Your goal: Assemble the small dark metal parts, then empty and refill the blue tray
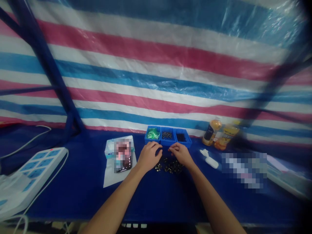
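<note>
My left hand (149, 156) rests knuckles-up just in front of a blue three-compartment tray (168, 142), its fingers curled toward the tray's front wall. My right hand (180, 154) is beside it, with its fingertips drawn together close to the same wall. Whether either hand holds a small part is hidden. Below both hands, a loose scatter of small dark metal parts (170, 165) lies on the blue table top (85, 195). The tray holds green items (153, 134) on the left, small metal parts (167, 135) in the middle and black pieces (181, 137) on the right.
A phone (123, 156) with a blurred screen lies on white paper (119, 178) left of my hands. Further left is a white-and-blue power strip (34, 175). Two bottles (220, 136) and a small white device (209, 158) stand right. A striped tarp (146, 74) hangs behind.
</note>
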A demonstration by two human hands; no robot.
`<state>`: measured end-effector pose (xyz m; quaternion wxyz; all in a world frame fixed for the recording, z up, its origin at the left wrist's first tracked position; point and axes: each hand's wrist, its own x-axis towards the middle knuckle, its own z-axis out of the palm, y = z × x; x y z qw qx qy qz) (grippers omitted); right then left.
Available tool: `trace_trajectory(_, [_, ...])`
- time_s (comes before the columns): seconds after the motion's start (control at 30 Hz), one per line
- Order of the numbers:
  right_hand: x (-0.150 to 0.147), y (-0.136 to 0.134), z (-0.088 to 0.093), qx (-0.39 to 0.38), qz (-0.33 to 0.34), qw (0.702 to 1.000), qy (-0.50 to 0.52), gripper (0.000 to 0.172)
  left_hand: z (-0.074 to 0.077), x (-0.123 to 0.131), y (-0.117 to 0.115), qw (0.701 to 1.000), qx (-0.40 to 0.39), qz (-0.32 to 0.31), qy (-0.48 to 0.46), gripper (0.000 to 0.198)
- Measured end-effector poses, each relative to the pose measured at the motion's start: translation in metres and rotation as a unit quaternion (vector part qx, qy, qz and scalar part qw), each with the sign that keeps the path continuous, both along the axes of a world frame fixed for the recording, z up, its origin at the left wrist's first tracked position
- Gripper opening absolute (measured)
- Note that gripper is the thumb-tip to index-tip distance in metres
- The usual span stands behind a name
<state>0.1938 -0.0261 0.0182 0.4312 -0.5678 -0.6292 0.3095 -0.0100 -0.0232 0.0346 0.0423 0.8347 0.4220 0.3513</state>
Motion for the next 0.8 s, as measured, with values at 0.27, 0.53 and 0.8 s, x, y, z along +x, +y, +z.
trace_trajectory(0.27, [0.014, -0.002, -0.001, 0.009, -0.080, 0.991, -0.103, 0.042, 0.000, -0.001, 0.000, 0.998, -0.050, -0.010, -0.028, 0.022])
trace_trajectory(0.53, [0.019, 0.000, -0.002, 0.013, -0.054, 0.998, 0.001, 0.043, -0.005, 0.000, 0.003, 0.998, -0.059, -0.007, -0.018, 0.021])
trace_trajectory(0.8, [0.014, 0.003, 0.002, 0.032, -0.046, 0.995, 0.085, 0.034, -0.016, 0.001, 0.004, 0.993, -0.088, -0.009, 0.076, 0.043])
